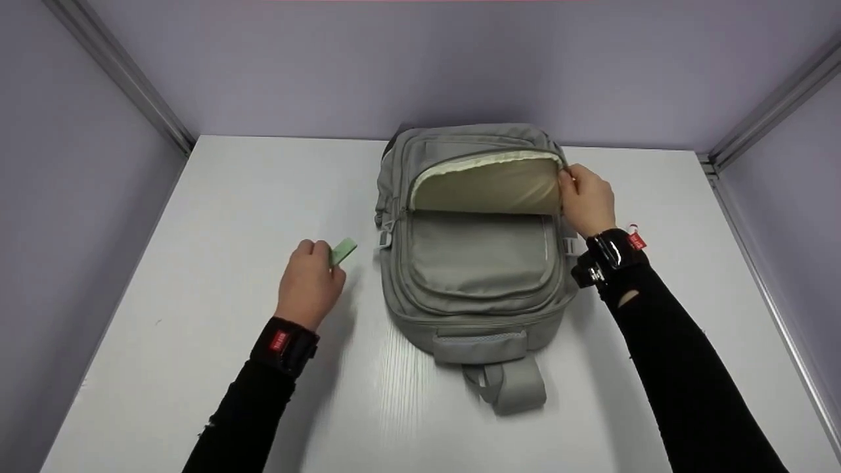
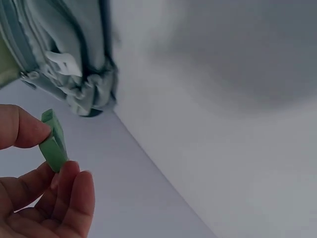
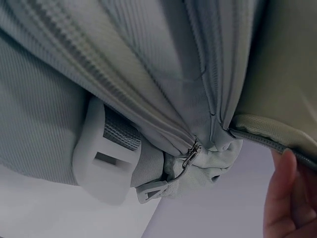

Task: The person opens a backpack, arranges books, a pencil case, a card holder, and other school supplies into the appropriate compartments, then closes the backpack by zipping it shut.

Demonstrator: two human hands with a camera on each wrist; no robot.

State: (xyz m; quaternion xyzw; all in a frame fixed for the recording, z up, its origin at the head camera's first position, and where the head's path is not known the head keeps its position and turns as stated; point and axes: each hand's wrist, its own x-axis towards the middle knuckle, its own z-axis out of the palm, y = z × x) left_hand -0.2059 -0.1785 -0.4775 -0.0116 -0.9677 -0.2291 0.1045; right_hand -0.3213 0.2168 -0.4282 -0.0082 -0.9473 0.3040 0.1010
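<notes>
A grey backpack (image 1: 486,309) lies on the white table with its front pocket unzipped. The pocket's flap (image 1: 489,184) is folded up, its cream lining showing. My right hand (image 1: 589,197) pinches the flap's zipped edge on the right side, thumb against the zipper (image 3: 265,141) in the right wrist view. Left of the bag, my left hand (image 1: 309,286) holds a small light-green block (image 1: 343,251) between thumb and fingers, apart from the backpack. In the left wrist view the green block (image 2: 54,144) looks short and thick; its exact kind is unclear.
A carry handle and folded strap (image 1: 519,387) lie at the bag's near end. White buckles (image 3: 106,153) sit on its sides. Pale walls (image 1: 295,66) enclose the white table (image 1: 217,263) at the back and both sides.
</notes>
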